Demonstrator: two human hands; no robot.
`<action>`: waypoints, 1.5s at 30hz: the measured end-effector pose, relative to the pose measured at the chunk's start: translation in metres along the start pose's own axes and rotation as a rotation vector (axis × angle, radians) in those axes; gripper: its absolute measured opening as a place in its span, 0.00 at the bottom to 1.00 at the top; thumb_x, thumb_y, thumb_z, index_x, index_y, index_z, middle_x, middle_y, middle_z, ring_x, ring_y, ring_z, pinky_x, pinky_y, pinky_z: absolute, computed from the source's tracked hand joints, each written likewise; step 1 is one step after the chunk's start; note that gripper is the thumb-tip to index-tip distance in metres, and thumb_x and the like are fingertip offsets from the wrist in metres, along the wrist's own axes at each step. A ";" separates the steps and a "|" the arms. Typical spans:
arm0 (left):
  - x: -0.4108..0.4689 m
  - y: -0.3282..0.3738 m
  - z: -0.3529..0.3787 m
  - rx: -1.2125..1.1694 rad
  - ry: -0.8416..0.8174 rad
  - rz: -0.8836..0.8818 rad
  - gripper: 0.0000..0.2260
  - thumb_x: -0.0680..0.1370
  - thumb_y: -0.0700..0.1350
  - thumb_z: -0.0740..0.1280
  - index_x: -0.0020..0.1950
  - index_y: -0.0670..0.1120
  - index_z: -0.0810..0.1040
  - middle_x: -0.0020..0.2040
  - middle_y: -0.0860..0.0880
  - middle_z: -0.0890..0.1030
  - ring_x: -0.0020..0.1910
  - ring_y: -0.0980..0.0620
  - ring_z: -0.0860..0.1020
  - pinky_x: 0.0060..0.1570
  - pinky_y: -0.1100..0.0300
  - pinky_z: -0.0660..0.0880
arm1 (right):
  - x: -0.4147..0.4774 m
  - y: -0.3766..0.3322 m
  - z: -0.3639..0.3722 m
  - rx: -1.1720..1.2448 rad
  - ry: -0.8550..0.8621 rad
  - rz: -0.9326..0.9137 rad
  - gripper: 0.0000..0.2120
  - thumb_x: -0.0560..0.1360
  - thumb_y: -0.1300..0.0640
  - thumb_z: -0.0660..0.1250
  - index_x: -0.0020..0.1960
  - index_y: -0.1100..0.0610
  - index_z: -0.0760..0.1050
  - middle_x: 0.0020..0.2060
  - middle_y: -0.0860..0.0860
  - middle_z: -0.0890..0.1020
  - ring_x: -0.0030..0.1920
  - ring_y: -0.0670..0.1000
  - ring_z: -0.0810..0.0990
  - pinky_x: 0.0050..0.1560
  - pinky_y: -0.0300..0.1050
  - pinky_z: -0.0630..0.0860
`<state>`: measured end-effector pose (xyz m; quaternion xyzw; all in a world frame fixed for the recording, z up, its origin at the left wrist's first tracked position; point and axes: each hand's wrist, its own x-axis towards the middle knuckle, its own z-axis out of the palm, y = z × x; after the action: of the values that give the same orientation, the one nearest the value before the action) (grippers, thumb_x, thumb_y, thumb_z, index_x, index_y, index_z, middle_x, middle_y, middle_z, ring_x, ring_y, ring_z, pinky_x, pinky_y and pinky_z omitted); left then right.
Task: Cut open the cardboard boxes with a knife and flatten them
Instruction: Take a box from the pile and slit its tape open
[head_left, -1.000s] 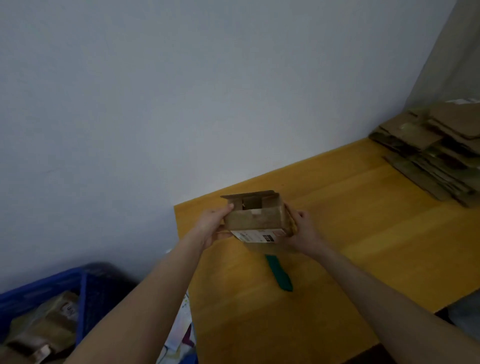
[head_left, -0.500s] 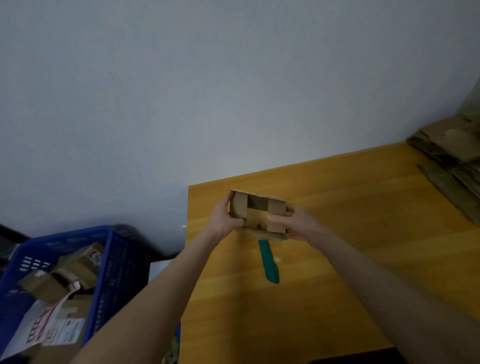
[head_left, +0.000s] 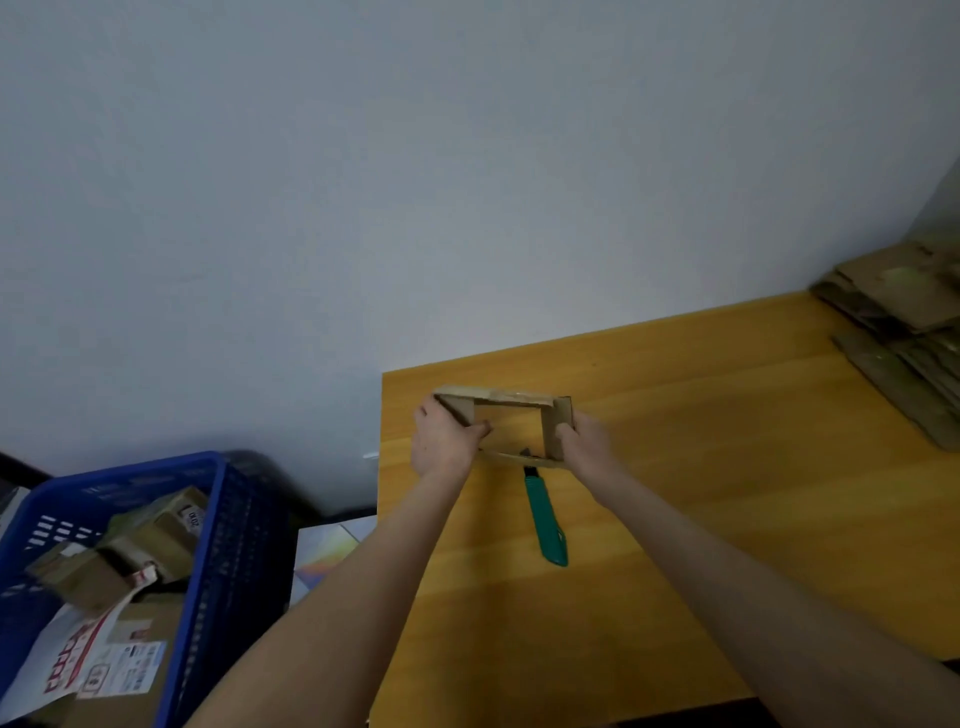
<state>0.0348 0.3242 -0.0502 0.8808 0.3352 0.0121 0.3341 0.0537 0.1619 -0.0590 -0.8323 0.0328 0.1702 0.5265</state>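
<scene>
Box (head_left: 498, 398) has tilted open-end up since a second ago, now a hollow sleeve | left hand (head_left: 441, 441) grips its left wall, right hand (head_left: 587, 441) its right, over the surface (head_left: 727, 467) | knife (head_left: 545, 519) lies just near | flatten: press opposite corners together along creases.

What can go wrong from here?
The knife lies on the table right by the box, its dark tip toward the left hand and right hand; pressing the box flat there may catch it. Blade state unclear. The box is held near the table's left edge and could drop off.
</scene>
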 end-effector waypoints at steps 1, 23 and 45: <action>0.001 -0.003 -0.002 0.001 -0.011 0.006 0.32 0.73 0.51 0.73 0.73 0.44 0.64 0.67 0.45 0.71 0.63 0.42 0.74 0.53 0.48 0.75 | -0.001 0.001 -0.001 0.079 0.007 0.038 0.10 0.80 0.65 0.53 0.41 0.60 0.68 0.38 0.54 0.70 0.38 0.52 0.69 0.38 0.45 0.67; 0.027 -0.041 -0.027 -0.493 -0.621 0.128 0.18 0.77 0.33 0.57 0.62 0.41 0.80 0.67 0.48 0.76 0.65 0.48 0.72 0.68 0.53 0.69 | 0.029 0.035 -0.029 0.552 -0.025 0.477 0.23 0.74 0.67 0.69 0.67 0.61 0.70 0.47 0.55 0.80 0.46 0.57 0.80 0.43 0.53 0.79; 0.040 -0.136 0.019 -0.722 -0.140 -0.431 0.17 0.77 0.39 0.69 0.66 0.39 0.74 0.59 0.40 0.80 0.51 0.44 0.78 0.49 0.51 0.73 | 0.024 0.112 0.071 -0.846 -0.187 0.214 0.35 0.75 0.47 0.68 0.75 0.51 0.53 0.66 0.55 0.68 0.59 0.57 0.76 0.48 0.48 0.74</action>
<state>-0.0088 0.4123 -0.1549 0.6158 0.4623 -0.0010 0.6380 0.0323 0.1787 -0.1906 -0.9474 -0.0013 0.2967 0.1198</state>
